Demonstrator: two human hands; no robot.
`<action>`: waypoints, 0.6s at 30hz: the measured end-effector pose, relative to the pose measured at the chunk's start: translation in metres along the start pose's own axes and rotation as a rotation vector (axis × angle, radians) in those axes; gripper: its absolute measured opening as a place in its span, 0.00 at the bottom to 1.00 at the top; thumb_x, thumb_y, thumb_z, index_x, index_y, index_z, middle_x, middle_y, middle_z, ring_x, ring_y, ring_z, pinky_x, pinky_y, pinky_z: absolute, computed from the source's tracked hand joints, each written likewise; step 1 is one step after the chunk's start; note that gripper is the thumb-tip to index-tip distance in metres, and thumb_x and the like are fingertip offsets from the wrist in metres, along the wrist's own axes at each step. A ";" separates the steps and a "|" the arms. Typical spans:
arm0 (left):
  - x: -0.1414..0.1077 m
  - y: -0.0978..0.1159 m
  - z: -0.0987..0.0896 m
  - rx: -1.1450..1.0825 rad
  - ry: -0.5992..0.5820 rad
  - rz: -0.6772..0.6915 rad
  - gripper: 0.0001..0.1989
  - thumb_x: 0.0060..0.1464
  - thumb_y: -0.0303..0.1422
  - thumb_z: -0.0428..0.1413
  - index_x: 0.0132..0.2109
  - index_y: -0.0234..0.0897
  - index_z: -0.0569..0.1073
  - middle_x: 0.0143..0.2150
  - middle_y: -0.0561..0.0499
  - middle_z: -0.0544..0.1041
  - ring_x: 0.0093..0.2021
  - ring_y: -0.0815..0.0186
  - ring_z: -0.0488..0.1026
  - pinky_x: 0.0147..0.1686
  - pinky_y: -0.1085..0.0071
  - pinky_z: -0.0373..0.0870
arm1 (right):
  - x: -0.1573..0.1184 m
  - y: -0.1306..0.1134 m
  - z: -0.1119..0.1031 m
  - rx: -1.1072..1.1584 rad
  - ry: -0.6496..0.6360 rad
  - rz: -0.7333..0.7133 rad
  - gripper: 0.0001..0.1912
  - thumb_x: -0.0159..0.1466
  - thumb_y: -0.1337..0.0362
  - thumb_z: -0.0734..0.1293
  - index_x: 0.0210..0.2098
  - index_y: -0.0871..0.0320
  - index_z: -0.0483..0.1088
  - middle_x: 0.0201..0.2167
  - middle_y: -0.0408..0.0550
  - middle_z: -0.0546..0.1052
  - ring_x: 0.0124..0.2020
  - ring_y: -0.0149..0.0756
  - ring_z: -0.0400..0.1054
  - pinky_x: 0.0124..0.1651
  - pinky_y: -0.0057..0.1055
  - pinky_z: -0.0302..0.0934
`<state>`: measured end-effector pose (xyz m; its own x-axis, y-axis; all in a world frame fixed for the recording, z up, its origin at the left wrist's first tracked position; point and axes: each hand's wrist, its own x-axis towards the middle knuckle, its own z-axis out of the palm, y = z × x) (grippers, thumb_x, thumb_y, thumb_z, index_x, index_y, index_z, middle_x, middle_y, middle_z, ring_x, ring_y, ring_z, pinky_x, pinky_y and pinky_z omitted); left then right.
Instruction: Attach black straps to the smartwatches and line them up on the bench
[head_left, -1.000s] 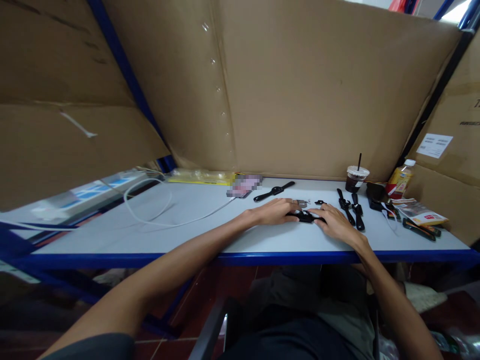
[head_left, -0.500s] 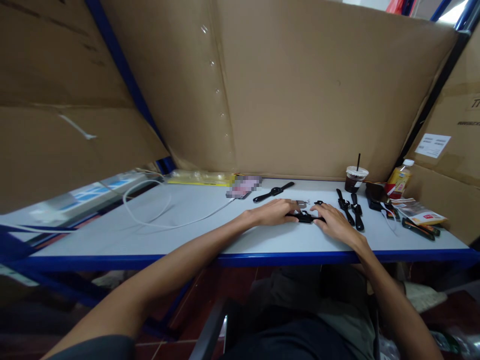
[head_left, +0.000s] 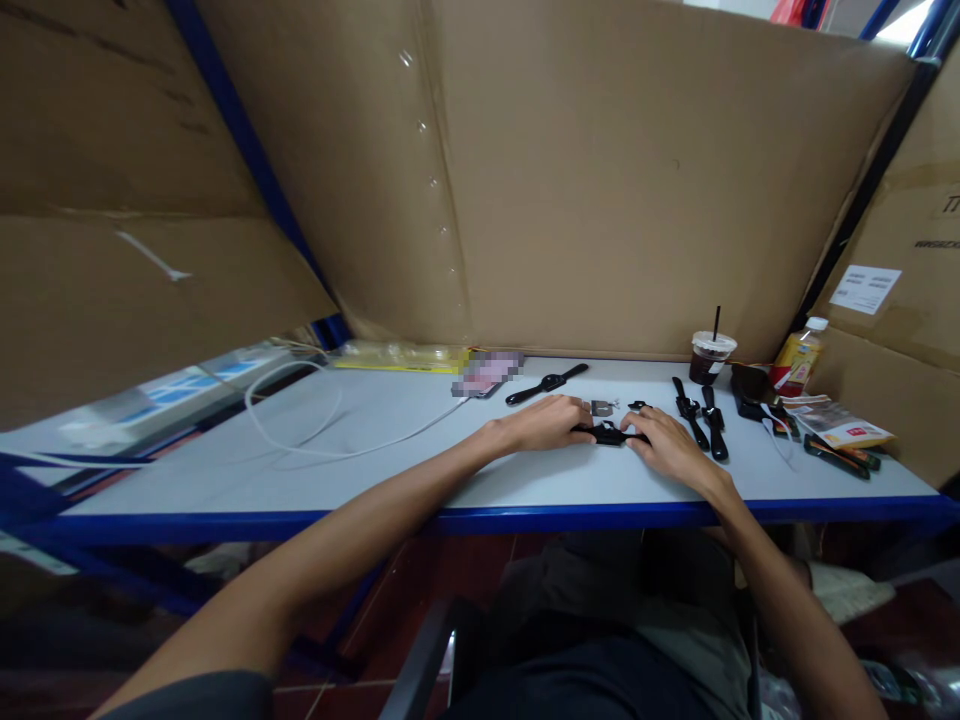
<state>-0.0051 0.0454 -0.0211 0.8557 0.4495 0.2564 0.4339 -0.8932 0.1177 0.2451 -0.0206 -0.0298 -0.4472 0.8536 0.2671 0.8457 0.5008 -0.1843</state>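
A black two-handled tool (head_left: 609, 434) lies low over the white table, between my hands. My left hand (head_left: 551, 422) is closed round its left handle, and my right hand (head_left: 664, 440) grips the right one with fingers bent. Just beyond the tool are a small grey metal piece (head_left: 602, 408) and a small black part (head_left: 638, 405), close to my fingertips. Farther back on the left lies another black tool (head_left: 549, 383) of the same shape. Two more, one (head_left: 690, 412) beside the other (head_left: 715, 424), lie to the right of my right hand.
A pink phone (head_left: 487, 374) with a white cable lies at the back, near yellow-edged clear packaging (head_left: 401, 357). On the right stand a drink cup (head_left: 710, 358) and a bottle (head_left: 799, 358), with a packet (head_left: 844, 425) nearby. Cardboard (head_left: 600, 180) walls the back.
The fingers of my left hand have drawn back slightly from the grey metal piece, which shows more fully. Both hands otherwise stay at the black tool.
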 end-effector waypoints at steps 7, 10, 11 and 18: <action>0.001 0.002 0.000 0.023 -0.004 0.002 0.13 0.65 0.40 0.56 0.39 0.37 0.81 0.37 0.46 0.79 0.36 0.63 0.75 0.39 0.67 0.68 | 0.000 0.001 0.001 0.001 0.010 0.000 0.13 0.67 0.69 0.65 0.50 0.54 0.73 0.43 0.50 0.74 0.48 0.43 0.68 0.52 0.38 0.60; 0.000 0.004 -0.001 0.092 -0.034 -0.006 0.13 0.66 0.39 0.55 0.41 0.37 0.81 0.38 0.45 0.79 0.37 0.62 0.75 0.39 0.67 0.68 | 0.001 0.001 0.002 -0.004 0.024 0.005 0.12 0.67 0.69 0.65 0.49 0.54 0.73 0.43 0.50 0.74 0.49 0.43 0.67 0.52 0.38 0.60; 0.000 0.004 -0.001 0.116 -0.046 -0.011 0.13 0.66 0.39 0.55 0.41 0.36 0.81 0.38 0.45 0.79 0.37 0.62 0.76 0.39 0.67 0.68 | 0.001 0.001 0.003 -0.009 0.028 0.010 0.11 0.67 0.69 0.65 0.49 0.55 0.73 0.43 0.50 0.75 0.49 0.43 0.67 0.52 0.37 0.60; 0.001 0.009 -0.001 0.114 0.076 -0.083 0.16 0.68 0.38 0.51 0.55 0.36 0.78 0.45 0.42 0.79 0.45 0.57 0.76 0.42 0.64 0.71 | 0.002 0.001 0.004 -0.048 0.016 0.002 0.08 0.68 0.68 0.65 0.45 0.56 0.75 0.43 0.51 0.75 0.49 0.43 0.68 0.52 0.38 0.60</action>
<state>-0.0006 0.0380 -0.0188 0.7938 0.5153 0.3231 0.5348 -0.8443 0.0328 0.2442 -0.0175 -0.0329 -0.4413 0.8519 0.2822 0.8598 0.4914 -0.1388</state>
